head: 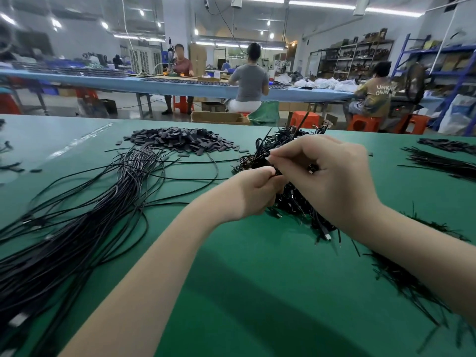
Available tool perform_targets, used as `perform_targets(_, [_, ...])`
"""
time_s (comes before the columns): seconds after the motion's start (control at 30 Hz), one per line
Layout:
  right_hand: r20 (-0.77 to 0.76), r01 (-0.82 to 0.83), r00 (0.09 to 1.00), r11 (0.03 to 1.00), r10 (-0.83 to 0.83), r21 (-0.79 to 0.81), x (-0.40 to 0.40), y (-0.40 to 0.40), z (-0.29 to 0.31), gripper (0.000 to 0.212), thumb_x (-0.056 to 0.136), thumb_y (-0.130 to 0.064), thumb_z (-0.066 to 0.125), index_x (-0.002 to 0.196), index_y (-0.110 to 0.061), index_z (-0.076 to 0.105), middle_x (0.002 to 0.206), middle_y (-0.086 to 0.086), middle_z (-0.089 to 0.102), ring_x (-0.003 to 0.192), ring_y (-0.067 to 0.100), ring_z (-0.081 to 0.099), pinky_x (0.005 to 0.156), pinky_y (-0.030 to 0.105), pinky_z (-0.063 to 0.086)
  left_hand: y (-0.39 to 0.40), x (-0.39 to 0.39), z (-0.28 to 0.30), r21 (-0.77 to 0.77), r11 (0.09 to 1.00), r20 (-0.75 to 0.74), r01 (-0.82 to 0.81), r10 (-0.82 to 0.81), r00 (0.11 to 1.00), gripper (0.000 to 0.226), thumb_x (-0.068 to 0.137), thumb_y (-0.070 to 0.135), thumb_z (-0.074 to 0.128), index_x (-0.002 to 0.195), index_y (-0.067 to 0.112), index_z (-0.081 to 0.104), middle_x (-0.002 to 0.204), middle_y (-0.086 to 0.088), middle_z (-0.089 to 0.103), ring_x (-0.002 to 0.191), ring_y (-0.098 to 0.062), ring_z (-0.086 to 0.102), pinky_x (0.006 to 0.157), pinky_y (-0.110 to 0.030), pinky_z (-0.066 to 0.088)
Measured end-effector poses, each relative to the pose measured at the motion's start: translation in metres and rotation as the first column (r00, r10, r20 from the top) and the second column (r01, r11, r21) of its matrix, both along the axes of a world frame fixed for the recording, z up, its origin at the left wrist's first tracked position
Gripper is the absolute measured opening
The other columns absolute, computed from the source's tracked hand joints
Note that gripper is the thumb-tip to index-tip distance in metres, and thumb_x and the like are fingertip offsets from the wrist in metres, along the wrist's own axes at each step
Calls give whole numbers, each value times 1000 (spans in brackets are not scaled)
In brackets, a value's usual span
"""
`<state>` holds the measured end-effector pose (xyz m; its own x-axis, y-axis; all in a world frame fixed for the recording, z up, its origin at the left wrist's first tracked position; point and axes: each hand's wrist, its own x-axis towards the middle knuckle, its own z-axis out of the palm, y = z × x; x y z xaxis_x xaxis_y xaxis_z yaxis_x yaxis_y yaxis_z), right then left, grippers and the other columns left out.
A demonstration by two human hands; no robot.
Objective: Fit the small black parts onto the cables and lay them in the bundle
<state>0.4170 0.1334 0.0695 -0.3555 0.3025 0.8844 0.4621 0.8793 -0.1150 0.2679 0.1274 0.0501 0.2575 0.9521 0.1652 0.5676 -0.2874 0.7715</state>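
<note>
A heap of small black parts lies on the green table at the back centre. A long bundle of black cables runs from that heap down to the lower left. A tangled pile of black cables sits in the middle, partly hidden under my hands. My left hand grips a black cable end above that pile. My right hand pinches something small and black right beside the left thumb; the piece itself is mostly hidden by my fingers.
More black cable bundles lie at the right edge, and thin black strands spread under my right forearm. Stray black parts lie at the far left. Beyond the table, people sit on orange stools at a blue bench.
</note>
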Motion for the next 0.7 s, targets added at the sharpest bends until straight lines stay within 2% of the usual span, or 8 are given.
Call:
perform_targets(0.13, [150, 14, 989, 997, -3, -71, 5, -1, 12, 5, 83, -12, 73, 87, -15, 73, 77, -13, 62, 68, -1, 53, 68, 6, 42, -2, 5, 1, 179, 982, -343, -67, 126, 931, 32, 101, 35, 34, 90, 8, 46, 69, 0, 47, 66, -25, 42, 62, -33, 36])
perform_targets(0.2, [329, 7, 943, 990, 40, -139, 11, 2, 31, 6, 83, -18, 71, 88, -21, 73, 78, -14, 66, 70, 1, 58, 68, 11, 48, -7, 7, 2, 305, 949, -561, -76, 243, 791, 31, 101, 43, 30, 90, 16, 41, 68, 7, 39, 66, -24, 39, 63, -33, 31])
perform_targets(0.3, [521, 97, 817, 831, 247, -547, 29, 22, 73, 9, 76, -30, 71, 84, -33, 72, 75, -11, 70, 68, 0, 64, 64, 11, 50, -20, 13, 5, 397, 913, -684, 94, 226, 694, 23, 102, 44, 29, 87, 26, 31, 68, 9, 38, 62, -18, 38, 68, -33, 29])
perform_targets(0.4, [175, -17, 835, 341, 522, -940, 42, 42, 82, 13, 73, -14, 70, 81, -24, 69, 79, 3, 71, 75, 15, 68, 69, 21, 55, -34, 13, 17, 289, 930, -492, 228, -60, 868, 24, 101, 41, 36, 81, 28, 39, 67, 11, 47, 59, -4, 46, 63, -27, 37])
perform_targets(0.47, [-273, -323, 860, 47, 431, -945, 38, 47, 64, 21, 73, 1, 62, 84, -16, 62, 72, 5, 68, 68, 16, 67, 65, 25, 58, -33, 8, 26, 258, 944, -195, 207, -159, 968, 23, 101, 35, 40, 80, 29, 45, 64, 14, 47, 56, 1, 46, 56, -14, 37])
perform_targets(0.5, [-479, -504, 815, -10, 327, -864, 31, 46, 52, 24, 72, 4, 60, 85, -15, 58, 69, 4, 68, 64, 15, 67, 64, 26, 59, -30, 5, 27, 239, 961, -1, 136, -140, 990, 22, 102, 32, 40, 82, 27, 47, 63, 15, 45, 55, 2, 43, 56, -12, 37])
perform_targets(0.57, [-740, -752, 658, 58, 137, -657, 12, 39, 26, 25, 71, 3, 64, 82, -15, 52, 70, 5, 67, 63, 15, 67, 62, 27, 59, -19, 0, 24, 155, 986, 349, -58, 1, 937, 24, 103, 30, 39, 84, 21, 50, 61, 14, 41, 55, -2, 39, 61, -20, 38])
perform_targets(0.7, [-825, -750, 565, 424, 12, -508, -20, 25, -6, 30, 85, 1, 66, 76, -17, 44, 68, -4, 63, 71, 14, 68, 62, 21, 54, -6, 1, 13, 145, 947, 435, -286, 199, 878, 20, 103, 30, 39, 92, 23, 55, 63, 15, 44, 62, -6, 40, 69, -29, 35])
